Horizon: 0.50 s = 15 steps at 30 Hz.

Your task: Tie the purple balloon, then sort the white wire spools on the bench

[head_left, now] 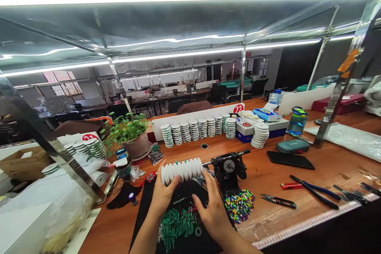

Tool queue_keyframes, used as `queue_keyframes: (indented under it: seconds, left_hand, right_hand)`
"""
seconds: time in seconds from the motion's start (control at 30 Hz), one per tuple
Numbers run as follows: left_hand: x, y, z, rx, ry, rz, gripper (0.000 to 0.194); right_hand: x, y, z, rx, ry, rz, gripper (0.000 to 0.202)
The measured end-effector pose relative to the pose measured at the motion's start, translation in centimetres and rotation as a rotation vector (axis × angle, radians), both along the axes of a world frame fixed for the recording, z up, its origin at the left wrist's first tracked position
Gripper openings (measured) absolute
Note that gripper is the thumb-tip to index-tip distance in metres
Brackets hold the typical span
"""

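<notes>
A row of white spools (182, 170) lies sideways at the metal shaft of a black hand winder (228, 165) with a round dial. My left hand (163, 190) is closed around the left end of the row, thumb in front. At the other end, the stretched fingers of my right hand (210, 202) touch the last spool near the shaft, its thumb held apart. Beneath both hands, a black mat (145, 214) carries a heap of green thread-wrapped pieces (175, 226) and a small grey ring (198, 231). Multicoloured beads (240, 205) are piled beside the winder's foot.
Several stacks of wound spools (202, 129) line the back, near a potted plant (133, 139). On the right are thread snips (278, 201), pliers (318, 192), a black phone (290, 159) and a water bottle (297, 121). A metal post (77, 170) rises at left.
</notes>
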<state>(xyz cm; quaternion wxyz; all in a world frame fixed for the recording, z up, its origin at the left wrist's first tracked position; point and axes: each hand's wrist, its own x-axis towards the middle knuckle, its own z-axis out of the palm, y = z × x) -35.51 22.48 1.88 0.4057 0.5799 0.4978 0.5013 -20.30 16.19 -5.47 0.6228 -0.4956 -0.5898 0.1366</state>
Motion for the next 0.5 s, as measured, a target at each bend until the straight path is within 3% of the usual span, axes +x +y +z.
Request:
queue_keyframes:
  seconds: [0.07, 0.23, 0.4, 0.5]
  left_hand:
    - [1.6, 0.7, -0.4, -0.013, 0.051, -0.044, 0.093]
    - [3.2, 1.3, -1.4, 0.1, 0.184, 0.071, 0.085]
    - [4.2, -1.5, -2.1, 0.248, 0.154, 0.2, 0.063]
    - [5.4, -2.9, -2.3, 0.319, 0.239, 0.317, 0.055]
  right_hand:
    - [1.8, -0.8, -0.4, 0.017, -0.021, -0.036, 0.064]
    - [6.0, -3.1, -1.4, 0.056, -0.033, -0.186, 0.042]
    - [9.1, -4.6, -2.9, 0.012, -0.041, -0.227, 0.033]
    - [10.2, -5.2, -3.9, -0.029, 0.0, -0.217, 0.031]
